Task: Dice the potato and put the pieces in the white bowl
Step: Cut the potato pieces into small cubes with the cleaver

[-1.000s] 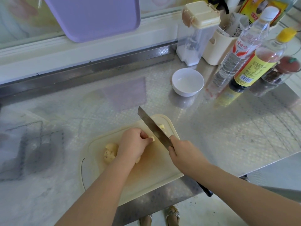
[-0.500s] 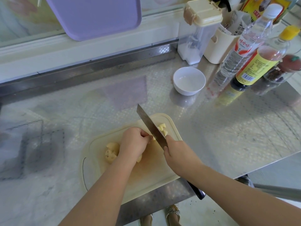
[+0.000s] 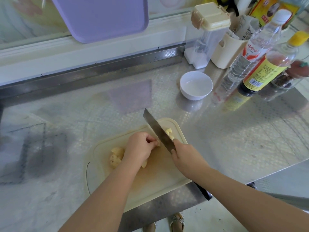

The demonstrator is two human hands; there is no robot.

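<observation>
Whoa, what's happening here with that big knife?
A person is chopping potato on the cutting board. The right hand grips the knife, and the left hand holds a potato piece down right beside the blade. A few cut pieces lie on the blade's other side, and a potato chunk waits on the board. The white bowl further back has no potato in it yet.

home kitchen: steel counter [image 3: 234, 131] carrying a cutting board [image 3: 158, 178], sauce bottles [image 3: 260, 72] and utensil holder [image 3: 224, 52] sitting behind the board.
</observation>
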